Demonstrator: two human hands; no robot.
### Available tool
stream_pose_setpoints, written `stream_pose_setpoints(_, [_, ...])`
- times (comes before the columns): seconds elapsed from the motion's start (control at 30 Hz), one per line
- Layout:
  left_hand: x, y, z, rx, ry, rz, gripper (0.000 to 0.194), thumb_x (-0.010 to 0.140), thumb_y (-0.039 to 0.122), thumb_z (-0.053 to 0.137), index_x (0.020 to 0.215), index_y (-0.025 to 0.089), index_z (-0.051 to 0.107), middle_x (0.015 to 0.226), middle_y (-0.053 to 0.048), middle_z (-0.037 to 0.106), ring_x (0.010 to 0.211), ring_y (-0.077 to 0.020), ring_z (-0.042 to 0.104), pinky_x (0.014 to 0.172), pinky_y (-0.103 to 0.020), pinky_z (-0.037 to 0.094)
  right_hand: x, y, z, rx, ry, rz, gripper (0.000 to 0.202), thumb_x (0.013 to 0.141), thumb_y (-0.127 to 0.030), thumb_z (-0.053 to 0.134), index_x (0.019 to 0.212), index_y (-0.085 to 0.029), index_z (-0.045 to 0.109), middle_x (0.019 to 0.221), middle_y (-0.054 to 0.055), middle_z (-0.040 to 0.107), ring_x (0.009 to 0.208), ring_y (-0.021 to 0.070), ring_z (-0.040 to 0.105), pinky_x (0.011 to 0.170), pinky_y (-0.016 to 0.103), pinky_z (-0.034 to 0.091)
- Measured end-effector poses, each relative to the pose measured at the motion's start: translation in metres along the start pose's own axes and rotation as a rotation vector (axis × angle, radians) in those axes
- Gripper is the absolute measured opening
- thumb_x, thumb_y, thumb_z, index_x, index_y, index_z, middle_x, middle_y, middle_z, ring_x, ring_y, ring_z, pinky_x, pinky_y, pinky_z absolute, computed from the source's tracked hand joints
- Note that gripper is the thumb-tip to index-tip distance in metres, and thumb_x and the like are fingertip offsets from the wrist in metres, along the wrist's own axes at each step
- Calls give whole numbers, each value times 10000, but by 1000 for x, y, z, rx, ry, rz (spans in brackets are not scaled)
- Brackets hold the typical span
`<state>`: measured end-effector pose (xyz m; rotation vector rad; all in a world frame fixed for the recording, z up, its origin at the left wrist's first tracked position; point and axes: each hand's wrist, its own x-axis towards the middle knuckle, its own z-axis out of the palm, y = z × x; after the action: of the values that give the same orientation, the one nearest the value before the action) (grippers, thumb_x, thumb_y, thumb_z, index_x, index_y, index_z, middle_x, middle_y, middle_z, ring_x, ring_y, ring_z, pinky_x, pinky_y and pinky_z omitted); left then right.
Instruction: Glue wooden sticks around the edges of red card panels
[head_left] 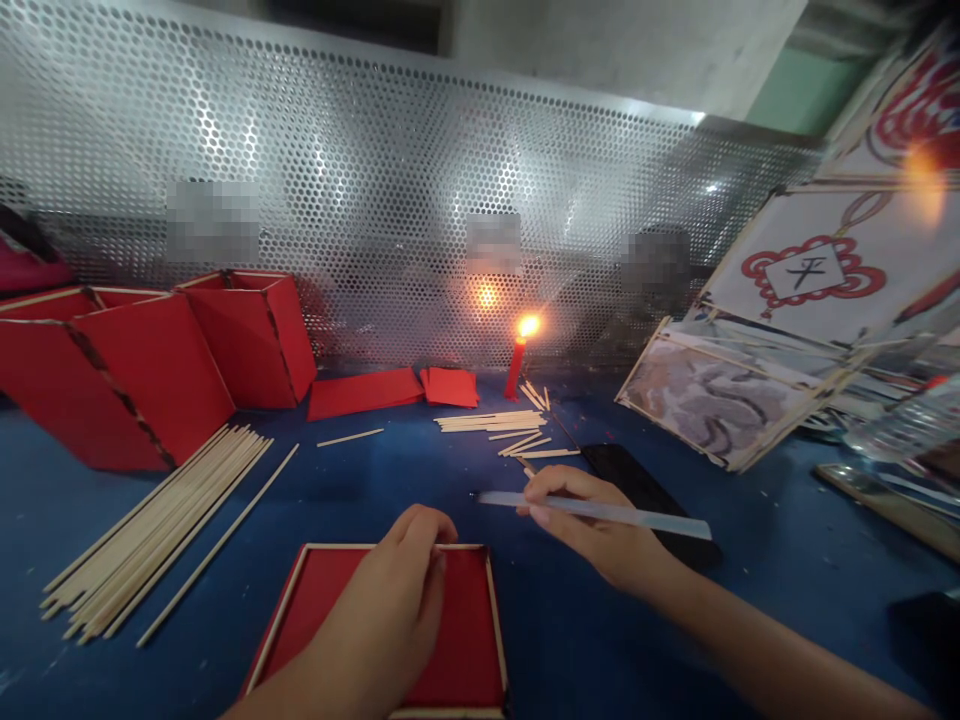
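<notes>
My left hand (412,590) has its fingers curled down on the wooden stick (352,547) along the far edge of a red panel (469,630). Thin sticks frame this panel, and its far right corner looks darkened. Part of the panel is hidden under my left hand and forearm. My right hand (592,520) pinches a translucent glue stick (652,520) between thumb and fingers, held roughly level, its dark tip pointing left above the table. Beyond stands a lit red candle (516,368), apart from both hands.
Long sticks (161,535) lie bundled at left, below red box-like frames (161,370). Red paper pieces (367,390) and short sticks (491,422) lie near the candle. A black phone-like slab (630,480) is beside my right hand. Painted lantern panels (795,270) stand at right; perforated metal (375,200) rises behind.
</notes>
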<state>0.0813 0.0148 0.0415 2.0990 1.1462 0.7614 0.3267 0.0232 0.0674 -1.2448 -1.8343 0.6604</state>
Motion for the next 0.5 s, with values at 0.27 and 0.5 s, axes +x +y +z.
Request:
stream_pose_setpoints(0.27, [11, -4, -21, 186, 115, -50, 231, 929, 110, 341, 1025, 203, 529, 973, -74, 665, 865, -216, 676, 771, -367, 558, -5, -4, -3, 144, 49, -62, 68, 822, -257, 693, 859, -293, 738, 840, 17, 781, 809, 206, 729, 770, 362, 570])
stream_pose_setpoints(0.5, [15, -1, -24, 428, -104, -23, 276, 889, 73, 470, 1047, 179, 670, 1085, -85, 699, 1014, -281, 622, 927, -469, 503, -3, -6, -11, 471, -155, 57, 232, 867, -282, 574, 987, -270, 771, 921, 56, 786, 880, 211, 719, 797, 373, 560])
